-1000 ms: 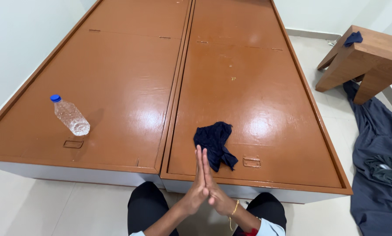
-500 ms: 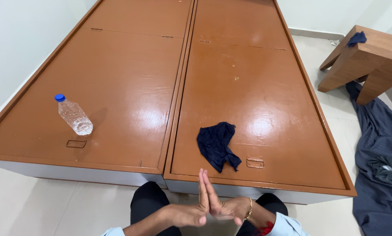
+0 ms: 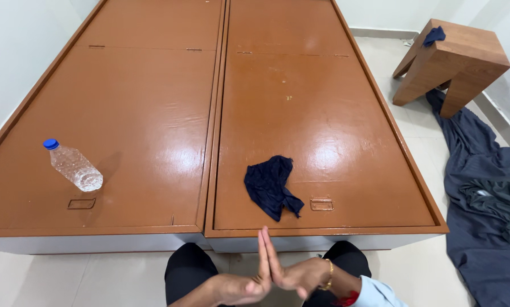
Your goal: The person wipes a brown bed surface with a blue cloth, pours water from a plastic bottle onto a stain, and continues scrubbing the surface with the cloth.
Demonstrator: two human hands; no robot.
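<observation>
Palms pressed together, left hand [image 3: 240, 287] and right hand [image 3: 294, 276], fingers straight, empty, near dark cloth [image 3: 270, 185].

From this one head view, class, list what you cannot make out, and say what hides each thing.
- Palms of the left hand and right hand: pressed together, so they hide each other.
- Forearms: cut off by the bottom edge.
- Grey cloth on the floor: cut off by the right edge.
- Underside of the dark blue cloth: hidden by its own folds.
- Bottle: whether it holds water is too small to tell.
</observation>
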